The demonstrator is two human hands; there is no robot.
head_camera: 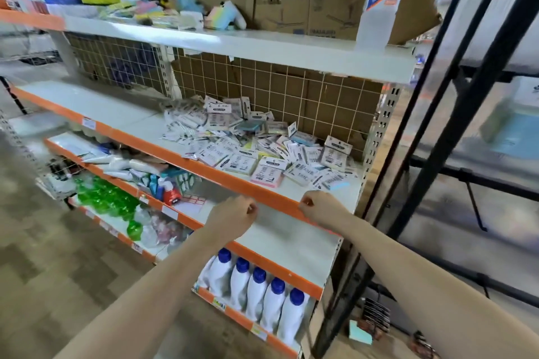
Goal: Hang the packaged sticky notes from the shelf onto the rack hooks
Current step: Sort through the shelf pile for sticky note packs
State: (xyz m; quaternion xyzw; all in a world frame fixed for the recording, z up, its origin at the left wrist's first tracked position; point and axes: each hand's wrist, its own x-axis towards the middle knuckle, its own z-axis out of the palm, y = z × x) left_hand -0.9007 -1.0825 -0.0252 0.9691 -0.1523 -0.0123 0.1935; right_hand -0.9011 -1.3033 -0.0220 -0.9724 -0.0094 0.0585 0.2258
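My left hand (233,217) hovered below shelf (186,151) edge, fingers curled, holding nothing. Packs (256,148) lay heaped on shelf ahead, just above both hands. My right hand (319,208) sat by orange lip, fingers curled too, empty. Best take one pack by header card, keep hole free. Hooks not visible; black rack (437,125) at right blurred. Pack print unreadable.

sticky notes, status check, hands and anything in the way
Left hand and right hand curled, holding nothing. Sticky notes piled loose on shelf, none picked. Nothing blocking the pile.
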